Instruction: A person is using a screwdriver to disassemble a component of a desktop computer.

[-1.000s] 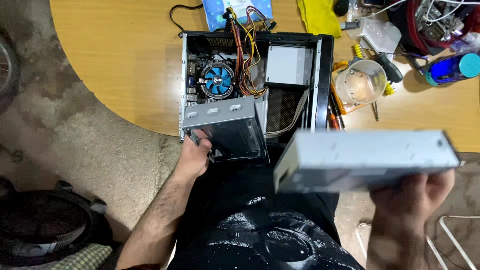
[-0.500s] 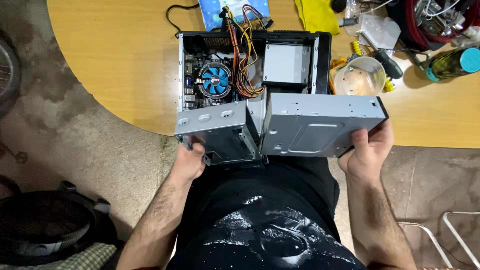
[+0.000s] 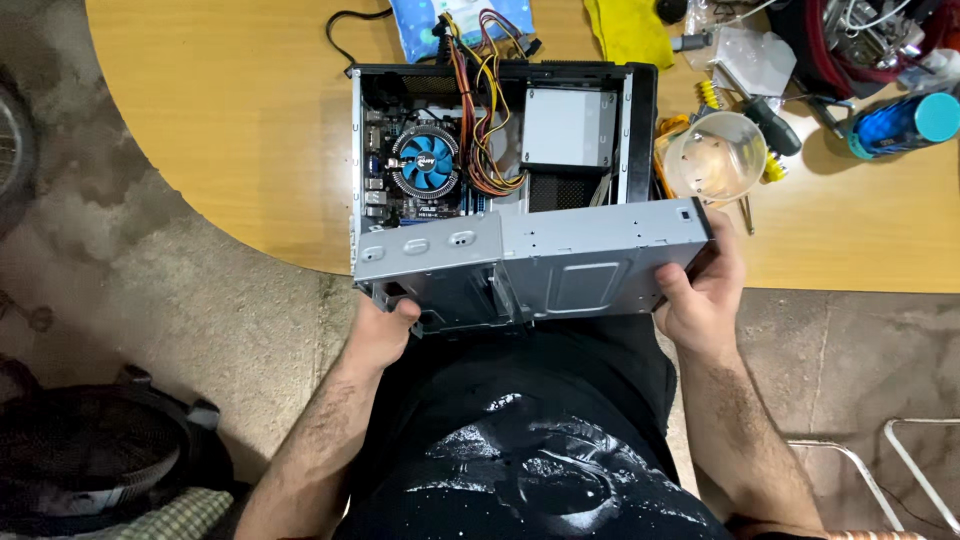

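Observation:
An open black computer case (image 3: 640, 110) lies on the wooden table, showing a blue fan cooler (image 3: 424, 162), coloured cables (image 3: 484, 120) and a grey power supply (image 3: 568, 126). My left hand (image 3: 382, 332) grips the underside of the grey metal drive cage (image 3: 430, 262) at the case's near end. My right hand (image 3: 702, 296) holds the right end of a grey metal optical drive (image 3: 600, 262), whose left end has entered the cage.
A clear plastic cup (image 3: 716, 160), screwdrivers (image 3: 770, 118), a blue can (image 3: 900, 122), a yellow cloth (image 3: 628, 30) and tangled parts lie on the table (image 3: 220, 120) to the right. Stone floor lies below, with a dark round object (image 3: 90, 460) at left and a metal frame (image 3: 900, 470) at right.
My right hand has carried the optical drive from the right side leftward, and its end has slid into the drive cage. My left hand has stayed on the cage.

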